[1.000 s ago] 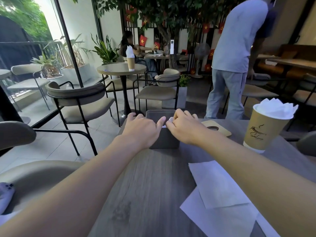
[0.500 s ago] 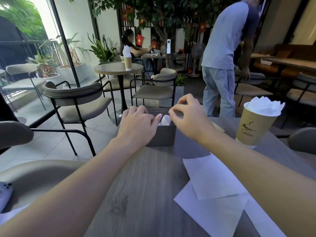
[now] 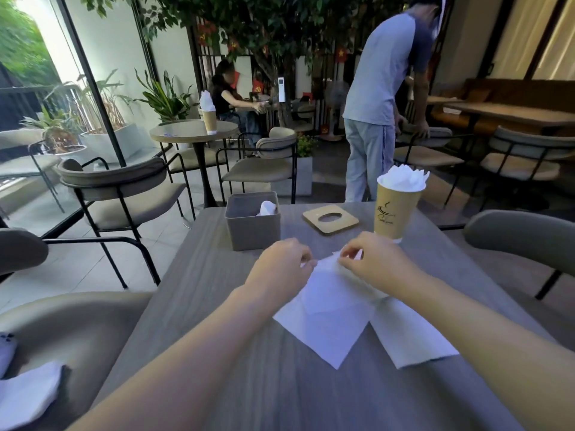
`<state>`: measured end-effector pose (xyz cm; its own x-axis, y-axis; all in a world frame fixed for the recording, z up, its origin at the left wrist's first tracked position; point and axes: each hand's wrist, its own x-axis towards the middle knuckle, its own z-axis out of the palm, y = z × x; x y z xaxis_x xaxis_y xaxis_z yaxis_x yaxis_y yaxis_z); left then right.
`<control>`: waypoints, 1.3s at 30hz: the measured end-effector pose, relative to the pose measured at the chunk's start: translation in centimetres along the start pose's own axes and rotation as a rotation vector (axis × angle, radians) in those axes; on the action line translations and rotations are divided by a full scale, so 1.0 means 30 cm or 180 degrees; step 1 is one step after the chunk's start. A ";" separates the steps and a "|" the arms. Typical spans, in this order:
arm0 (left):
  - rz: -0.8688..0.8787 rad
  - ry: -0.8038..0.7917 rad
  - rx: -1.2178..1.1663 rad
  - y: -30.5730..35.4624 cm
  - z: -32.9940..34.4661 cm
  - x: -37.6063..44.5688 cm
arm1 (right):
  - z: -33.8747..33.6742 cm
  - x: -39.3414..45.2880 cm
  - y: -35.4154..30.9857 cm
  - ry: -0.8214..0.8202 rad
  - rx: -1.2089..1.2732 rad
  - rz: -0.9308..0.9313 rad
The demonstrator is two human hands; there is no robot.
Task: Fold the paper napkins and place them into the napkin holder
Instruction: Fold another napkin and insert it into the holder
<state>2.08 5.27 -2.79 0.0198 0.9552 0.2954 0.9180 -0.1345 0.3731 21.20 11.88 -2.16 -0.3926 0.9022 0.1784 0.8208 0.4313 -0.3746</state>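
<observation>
A grey square napkin holder (image 3: 252,228) stands on the wooden table (image 3: 280,384), with one folded white napkin (image 3: 267,208) poking up inside it. Nearer to me lie flat white paper napkins (image 3: 329,309), overlapping one another. My left hand (image 3: 281,269) and my right hand (image 3: 373,264) both pinch the far edge of the top napkin, a little in front of the holder. The edge between my fingers is lifted slightly off the table.
A tan paper cup (image 3: 393,209) stuffed with napkins stands at the right, beside a wooden lid with an oval hole (image 3: 330,219). Another napkin (image 3: 413,337) lies at the right. Chairs ring the table. A person (image 3: 382,98) stands behind it.
Both hands have left the napkin holder and come back toward me, down onto the flat napkins. The folded napkin stays in the holder. My hands now pinch the top napkin's far edge.
</observation>
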 end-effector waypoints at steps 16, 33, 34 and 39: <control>-0.0102 0.0161 -0.0118 0.028 0.064 -0.056 | 0.030 -0.065 0.015 0.0024 0.0312 0.0079; -0.0432 0.0632 -0.0856 0.070 -0.106 -0.025 | -0.046 -0.071 0.018 0.1019 0.1034 0.0263; -0.0519 0.0679 -0.0985 0.072 -0.108 -0.022 | -0.069 -0.076 0.004 0.0930 0.1283 0.0400; -0.0585 0.0817 -0.1260 0.086 -0.116 -0.017 | -0.197 -0.155 -0.039 -0.2081 0.2413 0.1297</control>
<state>3.05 3.52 1.10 -0.2716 0.8835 0.3818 0.6756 -0.1075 0.7293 24.51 7.18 2.83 -0.4779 0.7057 -0.5230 0.5573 -0.2166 -0.8015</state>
